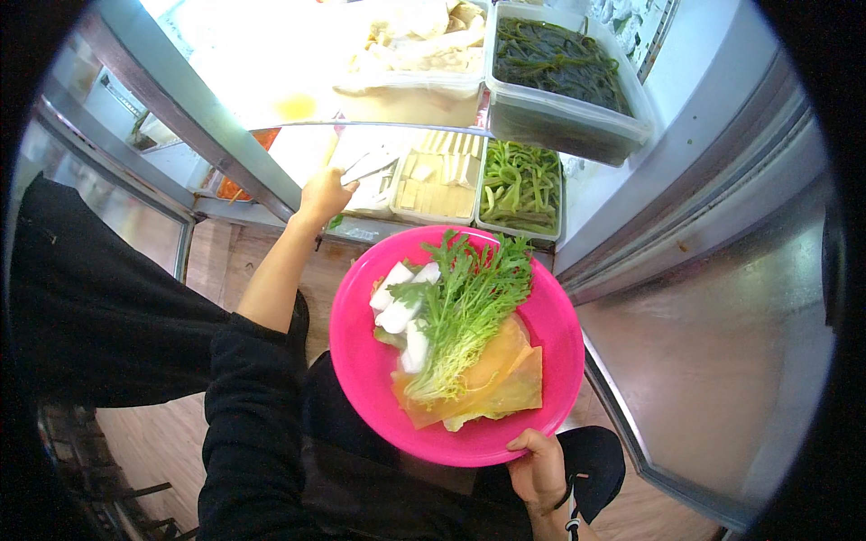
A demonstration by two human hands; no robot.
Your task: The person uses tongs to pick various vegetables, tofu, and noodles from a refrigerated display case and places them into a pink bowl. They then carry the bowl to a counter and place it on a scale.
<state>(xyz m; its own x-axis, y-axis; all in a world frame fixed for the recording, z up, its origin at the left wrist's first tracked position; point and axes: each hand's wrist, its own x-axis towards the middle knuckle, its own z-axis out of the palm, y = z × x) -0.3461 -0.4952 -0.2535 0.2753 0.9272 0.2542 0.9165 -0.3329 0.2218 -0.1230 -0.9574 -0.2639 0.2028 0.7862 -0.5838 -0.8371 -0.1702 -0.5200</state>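
My right hand [539, 466] grips the near rim of a pink plastic bowl [348, 338], thumb on top. Inside it lie leafy greens with pale stems [473, 304], white cylindrical pieces [399, 314] and folded yellowish translucent sheets [517, 379], with some pale leaf beneath. My left hand [327, 196] reaches into the lower level of a fridge, fingers curled. A pale stick-like thing [331, 147] rises at its fingers, and metal utensil arms, apparently tongs [372, 170], lie by the thumb. Glare hides what exactly this hand grips. Right of it stands a tub of pale tofu-like blocks [438, 179].
Green strips fill another lower tub [519, 186]. On the shelf above stand a tub of dark seaweed-like strands [561, 64] and one of pale folded pieces [426, 40]. The fridge's frame post [196, 101] is beside my left arm. A glass door [703, 351] stands to the right.
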